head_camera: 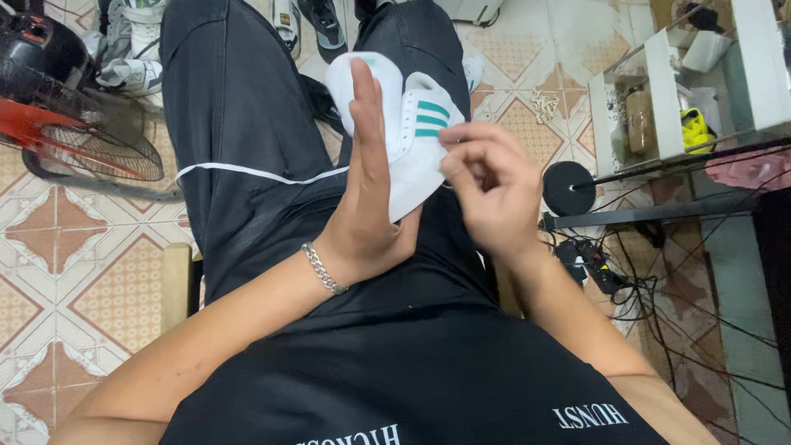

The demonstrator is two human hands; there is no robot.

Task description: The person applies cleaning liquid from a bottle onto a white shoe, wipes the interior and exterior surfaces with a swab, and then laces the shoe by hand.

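Centrally, a white leather sneaker with teal side stripes (416,136) rests over the person's dark-trousered lap. Left hand (371,194), fingers extended, cradles its sole side; right hand (486,185) pinches narrowly at its upper edge. A red-bladed floor fan (58,124) stands alongside.

Person seen from above: black short-sleeved shirt (412,371) with white lettering near the hem; dark trousers (239,140) with a thin white line across the left thigh. Silver chain bracelet (323,269) at the left wrist. Left hand (367,206) and right hand (486,185) bare, forearms uncovered.
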